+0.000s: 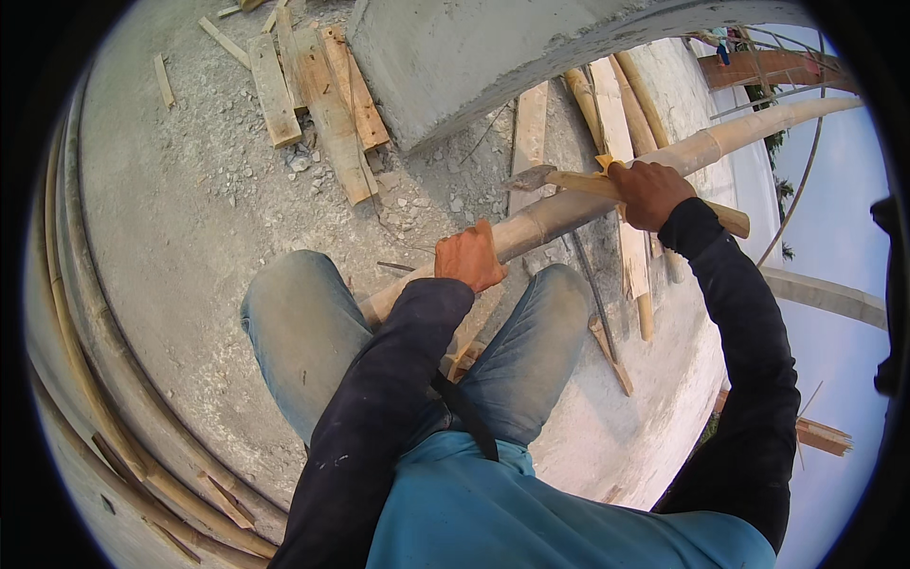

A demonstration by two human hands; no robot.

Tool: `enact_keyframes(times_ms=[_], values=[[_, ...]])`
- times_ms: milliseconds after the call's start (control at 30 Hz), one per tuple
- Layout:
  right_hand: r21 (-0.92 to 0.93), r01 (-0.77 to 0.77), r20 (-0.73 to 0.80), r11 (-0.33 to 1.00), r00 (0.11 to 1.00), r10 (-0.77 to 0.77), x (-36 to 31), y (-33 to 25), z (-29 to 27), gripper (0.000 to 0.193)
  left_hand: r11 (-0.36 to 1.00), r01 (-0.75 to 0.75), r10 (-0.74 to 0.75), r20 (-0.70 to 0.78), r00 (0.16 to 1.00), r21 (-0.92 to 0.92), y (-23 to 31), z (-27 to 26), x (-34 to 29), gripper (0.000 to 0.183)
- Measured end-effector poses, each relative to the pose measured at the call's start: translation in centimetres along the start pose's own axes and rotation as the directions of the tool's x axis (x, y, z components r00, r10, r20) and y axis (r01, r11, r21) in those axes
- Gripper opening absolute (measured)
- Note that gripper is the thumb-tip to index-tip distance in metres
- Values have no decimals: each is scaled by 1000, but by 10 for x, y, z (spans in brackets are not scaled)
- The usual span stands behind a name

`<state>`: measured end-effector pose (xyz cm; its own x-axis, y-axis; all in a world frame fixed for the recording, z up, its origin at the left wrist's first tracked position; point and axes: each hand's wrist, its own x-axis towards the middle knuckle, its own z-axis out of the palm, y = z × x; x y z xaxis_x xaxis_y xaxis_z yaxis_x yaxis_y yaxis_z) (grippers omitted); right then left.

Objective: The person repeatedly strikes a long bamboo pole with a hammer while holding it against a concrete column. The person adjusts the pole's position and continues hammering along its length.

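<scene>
Left hand (469, 258) clamps fingers round the bamboo pole (545, 220), probably steadying it; right hand (654, 195) grips a wooden-handled tool (586, 184) over it.

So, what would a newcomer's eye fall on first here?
Probably the long bamboo pole slanting toward the upper right, gripped by the left hand near the middle. Just above it, the right hand holds a wooden-handled, hammer-like tool. Then come the rough boards lying at upper left.
</scene>
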<state>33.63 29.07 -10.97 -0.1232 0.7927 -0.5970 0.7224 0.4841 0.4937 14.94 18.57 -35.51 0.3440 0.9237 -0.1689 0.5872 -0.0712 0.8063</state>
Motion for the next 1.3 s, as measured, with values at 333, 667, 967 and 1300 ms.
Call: enact_keyframes(times_ms=[333,667,967,1300], values=[[900,-39,-191,434,860,474,-85,-42,40,53,981,99,-110,55,992,166,-15,-55,46,67],[927,275,-65,-255,787,613,-93,-65,24,44,942,110,-134,57,989,317,-10,-80,59,74],[613,361,159,-703,815,558,-80,-111,48,33,935,99,-113,21,993,342,-22,-96,91,66],[216,471,351,-855,780,518,-97,-151,89,26,924,84,-96,13,995,373,-31,-116,100,75]])
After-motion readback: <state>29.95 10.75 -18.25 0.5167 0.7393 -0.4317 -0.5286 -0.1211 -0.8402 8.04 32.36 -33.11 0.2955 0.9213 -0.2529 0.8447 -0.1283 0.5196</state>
